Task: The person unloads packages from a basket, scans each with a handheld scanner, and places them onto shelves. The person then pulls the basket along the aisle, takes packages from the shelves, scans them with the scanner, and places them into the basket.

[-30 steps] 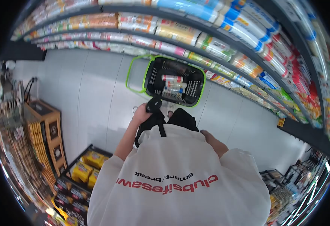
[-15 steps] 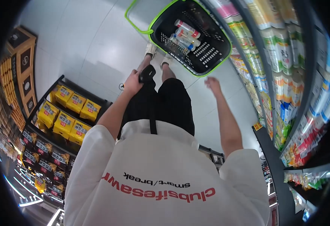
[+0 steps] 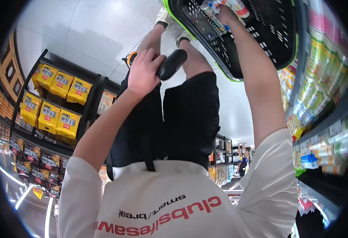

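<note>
My left hand [image 3: 144,71] is closed around a black rounded handheld object [image 3: 173,64] in front of my black shorts. A small orange piece [image 3: 132,58] shows on the far side of that hand; I cannot tell whether it belongs to the object. My right hand [image 3: 226,16] reaches down into the black shopping basket with a green rim [image 3: 231,77]. Its fingers are among several printed tube-shaped packs [image 3: 213,16], partly hidden, so a grip does not show. One red-and-white pack [image 3: 240,8] lies just right of the hand.
Shelves of long packs [image 3: 321,67] rise close along the right. On the left stands a dark rack with yellow bags [image 3: 49,117] and black bags below. My shoes [image 3: 164,18] are on the grey tiled floor [image 3: 96,31]. A person [image 3: 242,166] is far behind.
My right hand has moved from outside the basket down among the packs. The basket appears larger and farther right. My left hand has risen with the black object still in it.
</note>
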### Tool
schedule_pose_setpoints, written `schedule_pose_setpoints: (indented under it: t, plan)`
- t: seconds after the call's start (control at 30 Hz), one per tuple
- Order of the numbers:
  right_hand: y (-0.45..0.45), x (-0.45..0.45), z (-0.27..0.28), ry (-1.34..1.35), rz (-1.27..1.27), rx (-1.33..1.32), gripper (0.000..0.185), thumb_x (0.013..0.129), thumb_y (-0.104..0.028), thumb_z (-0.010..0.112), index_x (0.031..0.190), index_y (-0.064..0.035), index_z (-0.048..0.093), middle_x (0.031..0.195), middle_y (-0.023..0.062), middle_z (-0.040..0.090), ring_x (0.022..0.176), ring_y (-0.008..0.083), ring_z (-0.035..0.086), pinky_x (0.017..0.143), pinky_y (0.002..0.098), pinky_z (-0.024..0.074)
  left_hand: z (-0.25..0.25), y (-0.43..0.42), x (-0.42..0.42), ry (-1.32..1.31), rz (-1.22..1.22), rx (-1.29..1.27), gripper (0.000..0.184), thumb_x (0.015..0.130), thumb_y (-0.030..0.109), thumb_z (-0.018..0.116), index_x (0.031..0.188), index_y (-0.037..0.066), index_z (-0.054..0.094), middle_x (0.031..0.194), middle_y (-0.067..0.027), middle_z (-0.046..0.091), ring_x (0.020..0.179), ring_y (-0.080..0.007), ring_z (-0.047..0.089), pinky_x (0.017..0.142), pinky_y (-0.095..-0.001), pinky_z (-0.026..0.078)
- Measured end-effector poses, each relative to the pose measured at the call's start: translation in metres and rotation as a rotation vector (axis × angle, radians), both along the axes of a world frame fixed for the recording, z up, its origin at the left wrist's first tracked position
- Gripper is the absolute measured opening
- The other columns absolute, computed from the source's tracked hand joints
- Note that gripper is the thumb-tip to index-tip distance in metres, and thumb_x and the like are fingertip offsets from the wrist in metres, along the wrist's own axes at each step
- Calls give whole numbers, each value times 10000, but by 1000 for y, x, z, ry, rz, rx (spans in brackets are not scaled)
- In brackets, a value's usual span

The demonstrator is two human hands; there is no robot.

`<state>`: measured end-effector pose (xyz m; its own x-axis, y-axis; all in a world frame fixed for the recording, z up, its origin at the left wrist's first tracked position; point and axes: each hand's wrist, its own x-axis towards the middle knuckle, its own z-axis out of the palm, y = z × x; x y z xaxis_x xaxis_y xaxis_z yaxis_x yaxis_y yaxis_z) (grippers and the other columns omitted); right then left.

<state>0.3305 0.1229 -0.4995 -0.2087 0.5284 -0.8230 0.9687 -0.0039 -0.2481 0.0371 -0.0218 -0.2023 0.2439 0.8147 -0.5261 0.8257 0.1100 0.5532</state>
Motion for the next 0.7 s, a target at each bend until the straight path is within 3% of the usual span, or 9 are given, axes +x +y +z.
schedule_pose_setpoints:
  t: [0.03,0.1,0.13,0.23,0.37,0.4,0.5,0.6,0.7]
  plan:
    - [10,-15,1,-77,39,-64,521,822,-244,673,1316,-131,553,1334,165,569,1224,323,558,995,429,474,-1,2,-3,1,20,-5,317,706,94,672,1023,104,657,959,-72,558,955,-288,559,826,-410,459]
    - [-2,-31,-23,-69,92,178,498,831,-218,661,1308,-123,556,1307,169,587,1207,352,571,991,460,476,-3,5,-10,0,66,-26,317,709,106,677,1025,98,664,960,-74,564,938,-290,569,817,-406,458]
    - [-13,-25,-44,-19,193,257,918,620,-230,832,1429,-122,410,1448,182,438,1322,372,430,1070,460,400,-7,4,-16,-1,65,-4,316,709,118,686,1024,95,673,959,-71,571,917,-292,576,813,-400,454]
    - [-5,-37,-65,-61,500,-41,817,706,-189,758,1440,-144,402,1517,167,358,1370,392,369,1096,476,366,-10,7,-27,2,122,8,310,710,124,691,1019,99,675,954,-66,571,908,-291,572,807,-399,455]
    - [-26,-28,-93,-84,486,102,688,798,-159,677,1434,-166,416,1539,137,334,1378,367,371,1097,467,365,-11,13,-31,-29,147,19,299,713,122,689,1011,104,678,955,-62,574,904,-287,574,808,-391,459]
    - [-17,-41,-62,-154,456,40,651,827,-182,666,1429,-158,422,1552,146,307,1378,338,380,1094,481,357,-11,14,-30,-22,140,15,298,714,123,688,1011,103,678,955,-64,575,906,-289,574,810,-392,460]
    - [-17,-25,-44,-232,245,-79,469,839,-192,651,1292,-103,565,1292,169,601,1181,358,593,972,477,484,-10,16,-25,-20,126,-4,302,711,113,684,1010,80,666,966,-78,579,925,-302,573,831,-391,456]
    - [-11,5,-9,-398,129,-126,437,839,-185,659,1258,-83,591,1289,149,612,1181,334,601,935,467,505,-9,14,-22,-26,122,-15,315,702,91,676,1010,40,641,988,-102,584,956,-323,571,863,-388,447]
    - [-9,54,30,-448,-66,-396,338,818,-233,686,1108,-60,685,1040,121,718,906,234,717,769,369,569,-7,12,-17,-45,91,-9,323,709,94,671,1028,53,643,990,-107,582,964,-329,567,858,-400,446]
